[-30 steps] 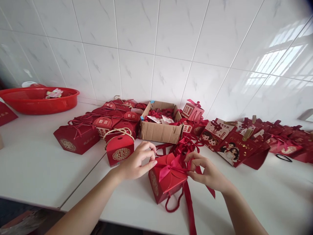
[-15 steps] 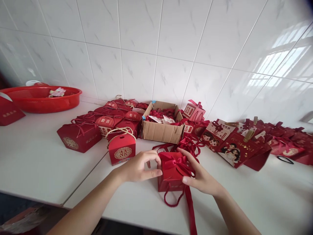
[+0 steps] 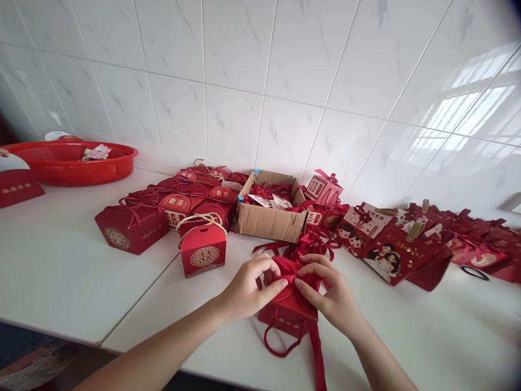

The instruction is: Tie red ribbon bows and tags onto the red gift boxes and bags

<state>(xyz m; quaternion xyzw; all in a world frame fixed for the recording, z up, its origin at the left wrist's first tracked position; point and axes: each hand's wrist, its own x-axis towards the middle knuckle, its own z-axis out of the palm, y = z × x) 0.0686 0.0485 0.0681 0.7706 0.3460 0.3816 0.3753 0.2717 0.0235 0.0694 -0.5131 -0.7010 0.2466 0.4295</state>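
In front of me on the white table stands a red gift box [image 3: 285, 320] with a twisted cord handle hanging down its near side. A red satin ribbon [image 3: 290, 278] is tied in a bow on its top, and a long tail drops past the table's front edge. My left hand [image 3: 254, 288] pinches the bow's left side between thumb and fingers. From the other side, my right hand [image 3: 331, 293] pinches the ribbon near the knot. The fingers partly cover the bow. Loose red ribbons [image 3: 311, 244] lie bunched just behind the box.
A cardboard box [image 3: 271, 221] holding ribbons and cards stands at the wall. Several red boxes [image 3: 132, 228] are grouped to its left, with one rope-handled box [image 3: 203, 252] in front. Printed gift boxes [image 3: 386, 255] crowd the right. A red basin [image 3: 81, 168] sits far left.
Both hands have moved inward from the box's sides onto the bow and now pinch the ribbon. The box has turned and tilted slightly.
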